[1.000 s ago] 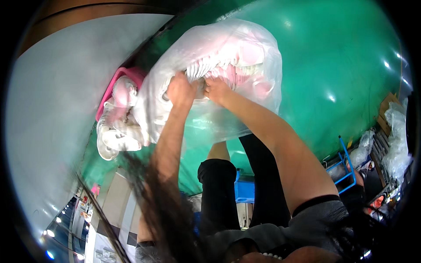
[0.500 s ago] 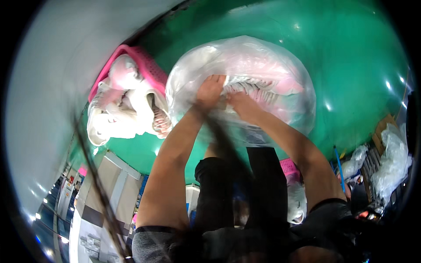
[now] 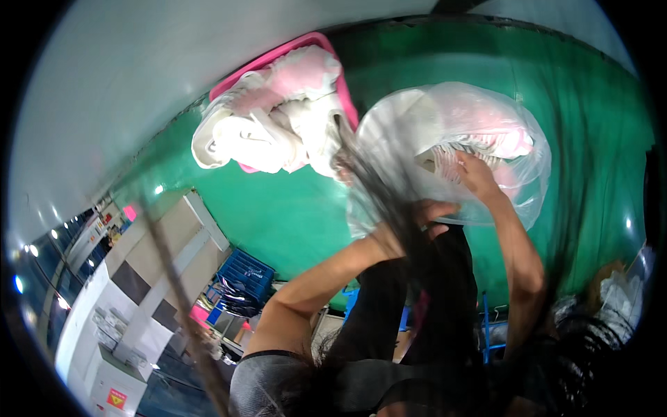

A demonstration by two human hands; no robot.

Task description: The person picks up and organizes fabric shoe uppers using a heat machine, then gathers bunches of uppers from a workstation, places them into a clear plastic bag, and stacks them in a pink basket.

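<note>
A large clear plastic bag (image 3: 535, 187) lies on the green floor in front of me, with white and pink cloth (image 3: 479, 118) bulging inside it. Gathered, striped-looking fabric (image 3: 448, 161) shows in its mouth. My right hand (image 3: 478, 174) reaches into the mouth, its fingers bent and closed on that fabric. My left hand (image 3: 425, 214) is at the bag's near edge, thumb and fingers apart; dark blurred strands cross in front and partly hide it. Beside the bag, on its left, stands a pink basket (image 3: 345, 97) heaped with white and pink cloth pieces (image 3: 278, 132).
A pale wall (image 3: 125, 83) runs behind the basket. At lower left are a cardboard-coloured and white block-like structure (image 3: 160, 257) and a blue crate (image 3: 246, 274). Crumpled clear plastic (image 3: 618, 299) lies at lower right, with a blue pole (image 3: 486, 326) nearer my legs.
The view has turned, so basket and bag sit further right. My left hand has drawn back from the fabric in the mouth to the bag's near edge; my right hand stays at the fabric.
</note>
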